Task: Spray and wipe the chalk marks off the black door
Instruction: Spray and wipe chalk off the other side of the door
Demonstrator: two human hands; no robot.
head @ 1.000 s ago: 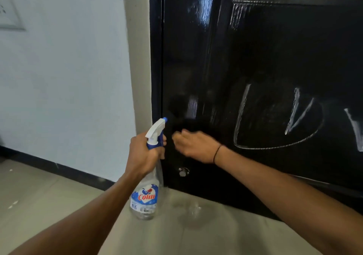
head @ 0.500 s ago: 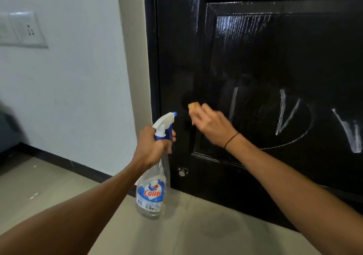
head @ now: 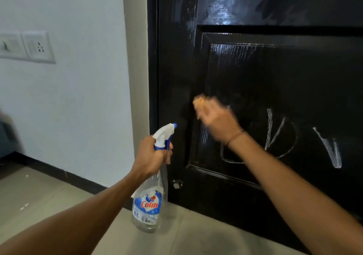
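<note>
Bottle up in the left, cloth on the black door in the right.

The spray bottle (head: 150, 188) hangs upright just left of the black door (head: 275, 74), long axis near vertical and leaning a touch right at the top, its blue-tipped nozzle aimed up and right at the door's left edge. The left hand (head: 152, 155) has its grip wrapped tight round the bottle's neck, fingers curled by the trigger. The right hand (head: 218, 122), blurred, has its grip bunched round an orange cloth (head: 200, 101) at the left edge of the door's sunken panel; whether the cloth touches I cannot tell. The chalk marks (head: 279, 135) sit right of that hand on the same panel. Left of the door, a wall socket (head: 38, 46).
</note>
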